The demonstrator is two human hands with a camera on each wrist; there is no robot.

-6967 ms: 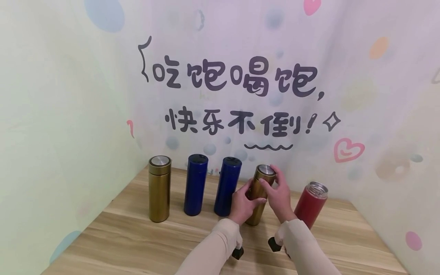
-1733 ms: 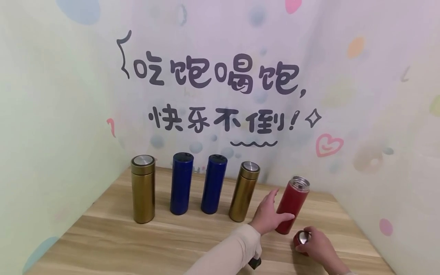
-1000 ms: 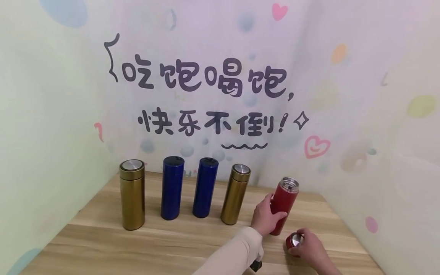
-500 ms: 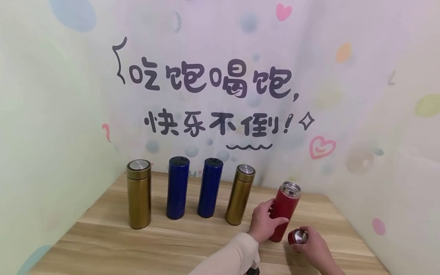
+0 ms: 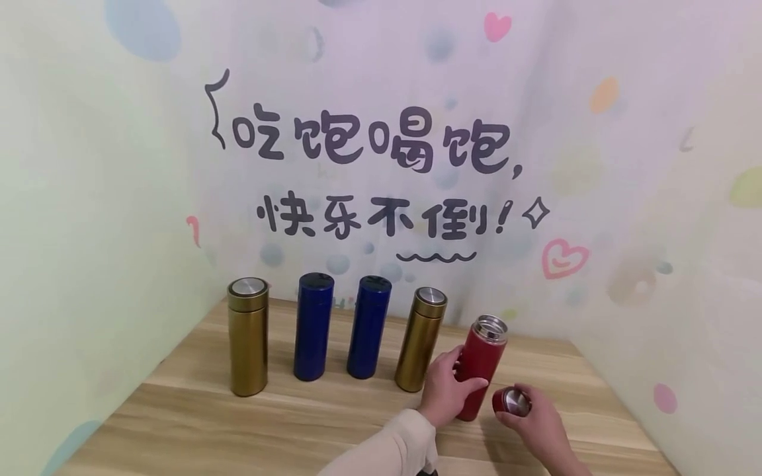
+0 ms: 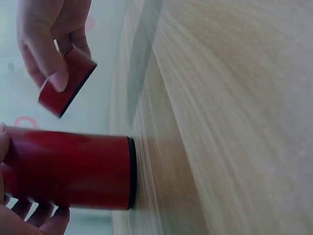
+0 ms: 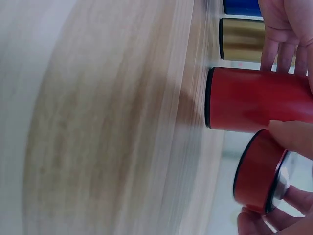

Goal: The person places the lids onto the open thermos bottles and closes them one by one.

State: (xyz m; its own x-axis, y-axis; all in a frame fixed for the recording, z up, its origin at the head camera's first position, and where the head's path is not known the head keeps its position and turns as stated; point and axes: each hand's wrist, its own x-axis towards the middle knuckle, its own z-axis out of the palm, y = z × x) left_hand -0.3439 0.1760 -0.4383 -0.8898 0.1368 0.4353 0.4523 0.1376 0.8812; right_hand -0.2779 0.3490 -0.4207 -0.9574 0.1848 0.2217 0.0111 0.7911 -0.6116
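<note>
Standing in the left hand point(image 5: 443, 391), red flask point(image 5: 481, 367); lid point(image 5: 510, 401) in right hand point(image 5: 536, 426)

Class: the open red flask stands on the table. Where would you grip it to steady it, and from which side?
Grip the red flask round its mid-body from its left, as the left hand does: upright plain cylinder, open mouth kept clear, right hand holding the cap.

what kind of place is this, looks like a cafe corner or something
Probably a staged tabletop booth, not a working cafe: a wooden table is boxed in by pastel printed backdrops with cartoon lettering, and five flasks stand in a neat row, including a gold flask and an open red flask.
</note>
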